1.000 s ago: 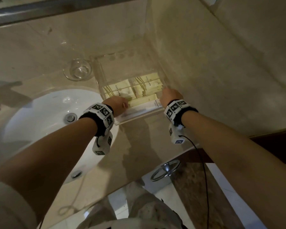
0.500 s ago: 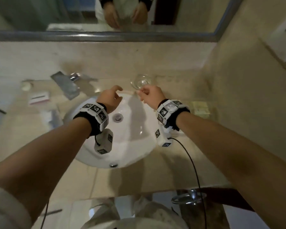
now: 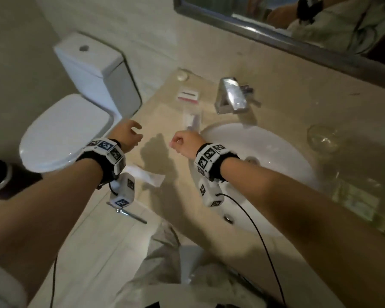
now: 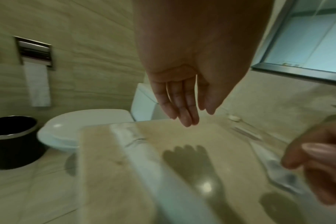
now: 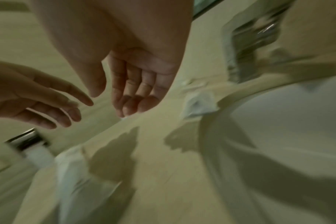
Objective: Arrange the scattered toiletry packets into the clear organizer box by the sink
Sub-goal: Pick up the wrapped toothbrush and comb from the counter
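Both hands hover empty over the left part of the beige counter (image 3: pixel 165 196). My left hand (image 3: pixel 136 132) has its fingers straight and spread (image 4: pixel 186 115). My right hand (image 3: pixel 178 142) hangs loosely curled, palm bare (image 5: pixel 128 103). A white packet (image 3: pixel 148 175) lies under my left wrist. A clear packet (image 3: pixel 192 118) lies just beyond my right hand at the sink's rim. Farther back lies a white packet with a pink stripe (image 3: pixel 188 95). The clear organizer box (image 3: pixel 356 196), blurred at the right of the sink, holds yellow packets.
The white sink (image 3: pixel 265 163) lies under my right forearm, with the steel faucet (image 3: pixel 231 96) behind it. A glass (image 3: pixel 322 137) stands near the organizer. A small soap (image 3: pixel 182 75) sits at the counter's back corner. Left of the counter are the toilet (image 3: pixel 76 112) and a black bin (image 4: pixel 11 139).
Both hands left the organizer box, crossed over the sink and now hover above the counter's left part. The view swung left with them.
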